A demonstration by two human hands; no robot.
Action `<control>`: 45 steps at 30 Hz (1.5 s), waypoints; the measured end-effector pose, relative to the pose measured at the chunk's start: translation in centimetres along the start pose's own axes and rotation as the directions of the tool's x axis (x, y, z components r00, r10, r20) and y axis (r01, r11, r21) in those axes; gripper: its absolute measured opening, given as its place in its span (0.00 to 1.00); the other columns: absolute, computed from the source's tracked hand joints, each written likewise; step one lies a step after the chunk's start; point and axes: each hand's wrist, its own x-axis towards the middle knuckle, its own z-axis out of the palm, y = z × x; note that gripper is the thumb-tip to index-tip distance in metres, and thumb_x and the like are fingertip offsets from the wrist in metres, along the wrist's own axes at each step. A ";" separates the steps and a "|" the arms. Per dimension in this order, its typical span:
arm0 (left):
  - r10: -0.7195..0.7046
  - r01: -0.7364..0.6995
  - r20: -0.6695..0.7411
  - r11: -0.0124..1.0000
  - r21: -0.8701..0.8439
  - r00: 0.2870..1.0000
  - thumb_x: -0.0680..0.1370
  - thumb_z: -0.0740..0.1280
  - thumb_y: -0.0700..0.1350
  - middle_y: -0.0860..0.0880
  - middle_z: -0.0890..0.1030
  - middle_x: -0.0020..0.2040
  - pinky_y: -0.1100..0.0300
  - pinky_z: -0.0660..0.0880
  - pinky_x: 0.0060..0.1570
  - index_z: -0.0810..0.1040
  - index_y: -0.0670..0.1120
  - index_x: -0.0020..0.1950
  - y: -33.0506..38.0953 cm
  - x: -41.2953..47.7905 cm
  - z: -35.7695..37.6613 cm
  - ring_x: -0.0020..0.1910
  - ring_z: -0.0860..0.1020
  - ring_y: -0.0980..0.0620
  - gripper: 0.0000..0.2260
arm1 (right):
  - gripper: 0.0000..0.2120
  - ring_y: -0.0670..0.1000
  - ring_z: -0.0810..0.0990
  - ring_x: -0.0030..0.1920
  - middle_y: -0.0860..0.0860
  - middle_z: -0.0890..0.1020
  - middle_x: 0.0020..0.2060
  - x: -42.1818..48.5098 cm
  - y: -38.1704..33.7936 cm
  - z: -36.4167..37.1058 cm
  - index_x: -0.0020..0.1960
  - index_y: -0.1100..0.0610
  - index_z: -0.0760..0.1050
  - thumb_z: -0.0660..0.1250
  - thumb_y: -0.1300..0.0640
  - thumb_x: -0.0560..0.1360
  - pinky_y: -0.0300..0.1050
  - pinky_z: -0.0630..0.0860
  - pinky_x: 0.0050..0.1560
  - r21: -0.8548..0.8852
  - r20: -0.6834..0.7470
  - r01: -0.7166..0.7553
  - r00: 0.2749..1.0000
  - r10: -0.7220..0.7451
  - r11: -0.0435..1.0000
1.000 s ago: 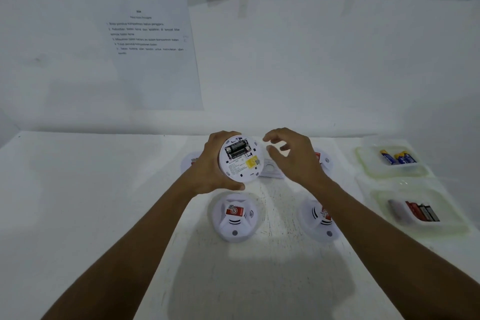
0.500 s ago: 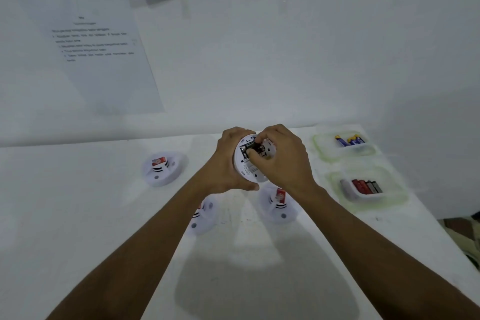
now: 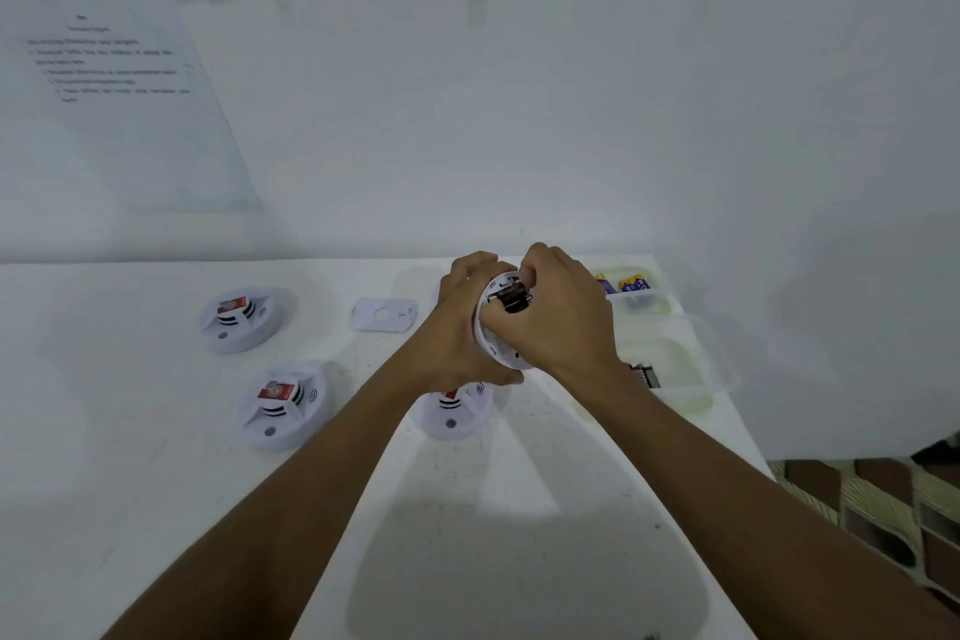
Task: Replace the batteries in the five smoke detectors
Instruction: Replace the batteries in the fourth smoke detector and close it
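Two hands on one detector [image 3: 501,327]: left hand [image 3: 457,327] wraps its rim, right hand [image 3: 561,322] pinches battery [image 3: 514,300]; bench [image 3: 130,509] front-left open.

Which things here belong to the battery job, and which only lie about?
Job: held detector, left hand, right hand, three table detectors, cover, near tray, far tray.
Idle: wall papers.

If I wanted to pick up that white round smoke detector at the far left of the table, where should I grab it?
Take the white round smoke detector by its wide outer rim, coming down from above with fingers on opposite sides. It lies flat on the white table with open space around it, and the raised centre with the red label looks narrower and harder to hold.
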 end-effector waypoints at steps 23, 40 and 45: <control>0.090 -0.090 -0.010 0.996 -0.010 0.996 0.54 0.78 0.57 0.68 0.62 0.62 0.75 0.61 0.62 0.61 0.65 0.62 1.9 1.7 2.7 0.66 0.59 0.68 0.41 | 0.10 0.51 0.78 0.58 0.49 0.78 0.61 -0.6 6.6 -1.1 0.53 0.53 0.83 0.72 0.53 0.73 0.52 0.77 0.56 0.289 -0.106 0.302 0.953 -0.283 0.908; 0.051 -0.049 0.024 0.997 -0.064 0.998 0.54 0.82 0.53 0.53 0.61 0.68 0.57 0.65 0.70 0.60 0.72 0.64 1.2 2.5 4.7 0.71 0.60 0.53 0.46 | 0.01 0.44 0.80 0.47 0.36 0.80 0.34 -0.9 15.5 -8.4 0.45 0.44 0.81 0.71 0.49 0.75 0.50 0.66 0.56 -0.107 0.055 0.062 0.997 -0.056 0.992; 0.046 -0.043 0.035 0.996 -0.076 0.998 0.54 0.82 0.51 0.55 0.59 0.68 0.58 0.63 0.70 0.57 0.80 0.58 2.1 2.7 5.4 0.71 0.59 0.54 0.47 | 0.07 0.46 0.79 0.45 0.45 0.84 0.36 -0.8 16.6 -8.1 0.44 0.46 0.77 0.65 0.44 0.77 0.48 0.53 0.49 -0.471 0.345 0.096 0.935 0.084 0.877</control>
